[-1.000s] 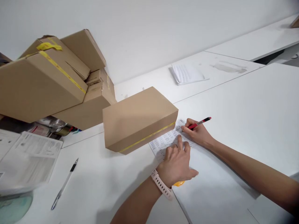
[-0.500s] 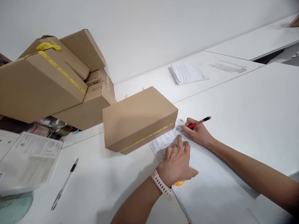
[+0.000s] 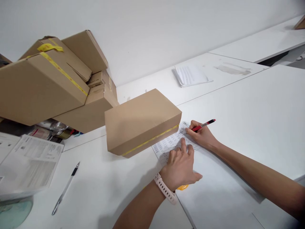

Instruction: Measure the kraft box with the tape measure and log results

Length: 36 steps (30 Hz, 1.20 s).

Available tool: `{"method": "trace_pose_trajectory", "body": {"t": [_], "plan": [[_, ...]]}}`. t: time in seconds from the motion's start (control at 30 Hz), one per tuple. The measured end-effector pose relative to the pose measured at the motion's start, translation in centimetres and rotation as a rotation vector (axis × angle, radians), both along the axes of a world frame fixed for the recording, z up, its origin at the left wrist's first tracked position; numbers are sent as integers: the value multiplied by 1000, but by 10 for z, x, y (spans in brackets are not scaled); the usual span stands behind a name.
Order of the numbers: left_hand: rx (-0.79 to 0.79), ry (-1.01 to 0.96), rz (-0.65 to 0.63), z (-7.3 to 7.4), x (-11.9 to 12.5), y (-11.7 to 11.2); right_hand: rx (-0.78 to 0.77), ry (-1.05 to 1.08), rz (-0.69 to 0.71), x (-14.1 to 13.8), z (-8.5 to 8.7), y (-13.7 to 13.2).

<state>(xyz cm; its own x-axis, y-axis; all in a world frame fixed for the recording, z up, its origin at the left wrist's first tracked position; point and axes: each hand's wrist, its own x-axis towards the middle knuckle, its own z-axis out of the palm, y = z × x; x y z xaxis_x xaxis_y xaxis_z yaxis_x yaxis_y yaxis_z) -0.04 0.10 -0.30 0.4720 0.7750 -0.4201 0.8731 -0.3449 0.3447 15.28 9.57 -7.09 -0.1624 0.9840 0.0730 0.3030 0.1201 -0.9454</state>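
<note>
My right hand [image 3: 202,134] grips a red pen [image 3: 199,127] with a black end, its tip down near the top of a printed sheet [image 3: 165,147] covered in small marks. My left hand [image 3: 181,163] rests on the same sheet, index finger stretched out and thumb apart, with a pale pink band on the wrist. Just beyond the left hand, a brown cardboard box [image 3: 140,117] with a yellow tape line along its side stands over the sheet's upper left part. Something orange [image 3: 183,187] shows partly from under the left hand; its kind is hidden.
Several taped cardboard boxes [image 3: 57,82] are piled at the back left. A stack of papers [image 3: 192,76] lies by the wall. At left are a clear pen with a black grip [image 3: 65,188] and printed papers in plastic [image 3: 35,162]. A greenish round object [image 3: 15,211] sits at the lower left.
</note>
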Motion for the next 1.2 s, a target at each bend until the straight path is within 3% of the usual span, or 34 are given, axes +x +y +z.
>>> {"method": "trace_pose_trajectory", "body": {"t": [0.53, 0.7, 0.87, 1.07, 1.2], "plan": [[-13, -11, 3, 1, 0, -1, 24, -7, -7, 0, 1, 0], [-14, -17, 9, 1, -1, 0, 44, 47, -85, 4, 0, 3], [-11, -24, 6, 1, -1, -1, 96, 39, 2, 17, 2, 10], [-56, -85, 21, 1, -5, -1, -28, 82, 60, 16, 11, 4], [-55, -99, 23, 1, -5, -2, -50, 111, 77, 8, 6, -2]]}}
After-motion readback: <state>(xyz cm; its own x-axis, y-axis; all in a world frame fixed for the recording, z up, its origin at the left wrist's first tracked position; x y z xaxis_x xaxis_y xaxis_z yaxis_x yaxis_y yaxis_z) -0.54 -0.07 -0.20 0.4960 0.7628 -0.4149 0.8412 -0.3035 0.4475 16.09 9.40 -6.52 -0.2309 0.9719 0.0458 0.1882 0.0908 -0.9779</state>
